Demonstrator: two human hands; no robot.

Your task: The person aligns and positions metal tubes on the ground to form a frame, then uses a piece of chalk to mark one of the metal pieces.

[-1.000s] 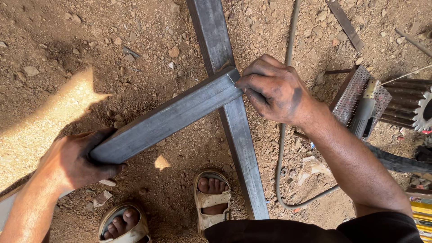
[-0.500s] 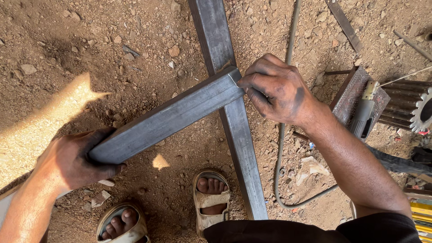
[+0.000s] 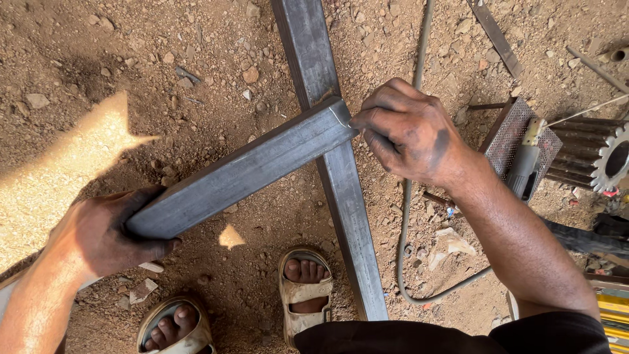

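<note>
1. The left hand (image 3: 108,233), lower left of the frame, has its grip clamped round the near end of a short grey steel tube (image 3: 242,172), fingers wrapped over the top face and thumb under.
2. That short tube runs diagonally from lower left up to the centre, where its far end rests across a long steel tube (image 3: 341,190).
3. The long tube lies on the dirt ground (image 3: 131,78), reaching from the top centre down to the bottom centre of the frame.
4. The right hand (image 3: 409,134), just right of centre, has its fingertips pinched together against the far end of the short tube; what they pinch, if anything, cannot be told.
5. Two sandalled feet (image 3: 304,295) stand at the bottom centre.
6. A thin cable (image 3: 409,216) curves down right of the long tube.
7. A toothed gear (image 3: 606,157) sits at the right edge.
</note>
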